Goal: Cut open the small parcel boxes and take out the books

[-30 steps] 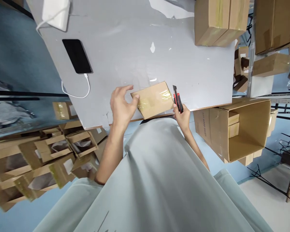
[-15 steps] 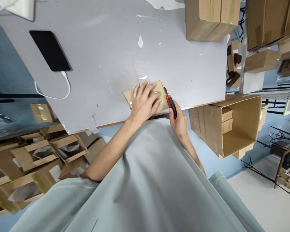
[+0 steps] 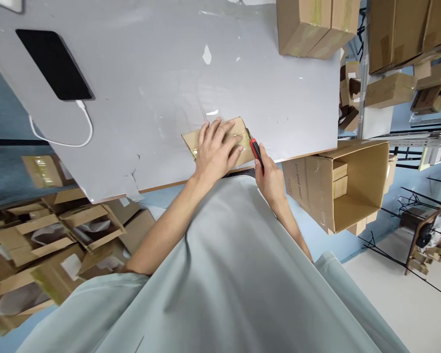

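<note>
A small cardboard box (image 3: pixel 238 126) with clear tape lies at the near edge of the grey table (image 3: pixel 139 117). My left hand (image 3: pixel 213 154) rests flat on top of it, fingers spread, covering much of its upper face. In my right hand (image 3: pixel 272 182) is a red and black utility knife (image 3: pixel 256 148), gripped by its handle. The knife's tip is at the right end of the box; whether the blade is in the cardboard or only beside it I cannot tell.
A black phone (image 3: pixel 55 63) with a white cable lies on the table at left. Two taped cartons (image 3: pixel 305 29) stand at the back right. A large open carton (image 3: pixel 312 189) is beside the table on the right. Several open boxes (image 3: pixel 51 240) are piled at lower left.
The view has shifted a little, so everything appears slightly further left and up. My right hand has turned slightly with the knife. My left hand stays on the box.
</note>
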Available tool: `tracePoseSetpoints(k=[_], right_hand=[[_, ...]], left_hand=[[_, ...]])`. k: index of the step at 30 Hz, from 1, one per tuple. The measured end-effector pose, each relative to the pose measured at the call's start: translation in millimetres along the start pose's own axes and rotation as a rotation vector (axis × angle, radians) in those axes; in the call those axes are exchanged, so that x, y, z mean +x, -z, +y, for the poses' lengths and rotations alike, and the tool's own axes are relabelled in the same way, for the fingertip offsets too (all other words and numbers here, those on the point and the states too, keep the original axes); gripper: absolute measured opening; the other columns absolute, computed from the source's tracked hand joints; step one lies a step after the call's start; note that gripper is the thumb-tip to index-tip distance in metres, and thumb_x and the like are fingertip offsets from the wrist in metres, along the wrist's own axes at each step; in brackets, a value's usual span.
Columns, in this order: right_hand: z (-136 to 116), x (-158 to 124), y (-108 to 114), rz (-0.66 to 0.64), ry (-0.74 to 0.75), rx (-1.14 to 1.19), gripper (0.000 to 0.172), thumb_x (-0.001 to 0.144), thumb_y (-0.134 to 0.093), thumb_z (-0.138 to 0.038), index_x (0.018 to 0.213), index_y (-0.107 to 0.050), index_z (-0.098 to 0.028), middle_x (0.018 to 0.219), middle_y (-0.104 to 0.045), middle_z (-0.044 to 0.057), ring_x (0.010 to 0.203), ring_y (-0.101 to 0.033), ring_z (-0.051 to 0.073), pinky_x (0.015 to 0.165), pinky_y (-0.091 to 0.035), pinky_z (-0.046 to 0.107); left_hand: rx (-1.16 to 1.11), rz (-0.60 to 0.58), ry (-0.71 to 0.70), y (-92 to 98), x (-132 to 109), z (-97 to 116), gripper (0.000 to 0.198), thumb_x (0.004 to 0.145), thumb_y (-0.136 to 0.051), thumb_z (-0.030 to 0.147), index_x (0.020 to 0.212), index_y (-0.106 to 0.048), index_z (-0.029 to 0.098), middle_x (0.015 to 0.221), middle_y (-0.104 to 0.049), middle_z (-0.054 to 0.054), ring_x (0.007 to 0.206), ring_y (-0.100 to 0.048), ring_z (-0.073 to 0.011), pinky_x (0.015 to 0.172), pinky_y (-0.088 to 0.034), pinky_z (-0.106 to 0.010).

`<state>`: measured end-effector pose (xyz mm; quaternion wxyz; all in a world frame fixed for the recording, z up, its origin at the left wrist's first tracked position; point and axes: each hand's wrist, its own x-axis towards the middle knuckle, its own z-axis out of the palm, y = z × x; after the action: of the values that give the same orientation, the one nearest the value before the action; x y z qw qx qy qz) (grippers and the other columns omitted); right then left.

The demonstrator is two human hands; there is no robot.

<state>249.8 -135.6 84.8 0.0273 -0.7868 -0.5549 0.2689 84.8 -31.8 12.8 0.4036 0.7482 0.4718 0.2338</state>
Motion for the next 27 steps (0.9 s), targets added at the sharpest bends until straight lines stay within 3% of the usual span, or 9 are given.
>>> tracePoseSetpoints(k=[4, 8, 16, 21, 24, 27], right_hand=[[-13.2, 8.4, 17.2, -0.071, -0.022, -0.134, 0.062, 0.122, -0.031, -0.03, 0.184, -0.03, -0.026, 0.123, -0.078, 0.012, 0.099, -0.078, 0.025, 0.094, -0.063, 0.035], [-28.7, 11.9, 26.4, -0.093, -0.05, -0.226, 0.063, 0.123, -0.031, -0.03, 0.185, -0.025, -0.027, 0.123, -0.078, 0.012, 0.097, -0.078, 0.023, 0.091, -0.062, 0.031], [-47.1, -24.4, 35.2, -0.22, -0.201, -0.376, 0.065, 0.118, -0.041, -0.018, 0.183, -0.031, -0.021, 0.12, -0.081, 0.019, 0.093, -0.082, 0.027, 0.083, -0.063, 0.033], [-50.9, -37.0, 54.0, -0.248, -0.203, -0.359, 0.061, 0.121, -0.037, -0.025, 0.182, -0.034, -0.024, 0.116, -0.084, 0.015, 0.094, -0.082, 0.028, 0.083, -0.061, 0.033], [-42.2, -47.1, 66.2, -0.153, -0.177, -0.243, 0.062, 0.122, -0.036, -0.037, 0.182, -0.034, -0.023, 0.117, -0.085, 0.015, 0.092, -0.081, 0.03, 0.081, -0.059, 0.035], [-12.0, -31.7, 52.2, 0.068, -0.162, -0.003, 0.063, 0.119, -0.043, -0.054, 0.171, -0.049, -0.019, 0.119, -0.084, 0.016, 0.096, -0.08, 0.032, 0.082, -0.059, 0.036]], left_hand=[[0.017, 0.001, -0.013, -0.9, -0.1, -1.6, 0.051, 0.105, -0.063, 0.066, 0.146, -0.073, 0.038, 0.17, -0.061, -0.007, 0.171, -0.038, -0.0423, 0.144, -0.014, -0.068], [0.04, -0.003, -0.026, -0.7, 1.0, -2.8, 0.049, 0.106, -0.061, 0.066, 0.146, -0.073, 0.039, 0.17, -0.061, -0.007, 0.171, -0.039, -0.041, 0.144, -0.016, -0.068], [0.058, -0.019, -0.067, -2.8, -1.2, -7.6, 0.047, 0.107, -0.063, 0.059, 0.147, -0.073, 0.037, 0.173, -0.059, -0.007, 0.172, -0.037, -0.0413, 0.144, -0.015, -0.068], [0.135, 0.017, -0.15, -4.7, -2.7, -14.8, 0.044, 0.113, -0.056, 0.055, 0.146, -0.072, 0.032, 0.171, -0.061, -0.011, 0.17, -0.041, -0.0393, 0.143, -0.021, -0.066], [0.147, 0.032, -0.163, 4.2, -9.3, -24.6, 0.044, 0.113, -0.056, 0.054, 0.148, -0.071, 0.033, 0.171, -0.061, -0.011, 0.169, -0.043, -0.0394, 0.142, -0.022, -0.067], [0.145, 0.086, -0.137, 21.1, -26.6, -46.0, 0.05, 0.113, -0.055, 0.057, 0.154, -0.066, 0.032, 0.171, -0.059, -0.013, 0.168, -0.045, -0.0392, 0.141, -0.026, -0.066]])
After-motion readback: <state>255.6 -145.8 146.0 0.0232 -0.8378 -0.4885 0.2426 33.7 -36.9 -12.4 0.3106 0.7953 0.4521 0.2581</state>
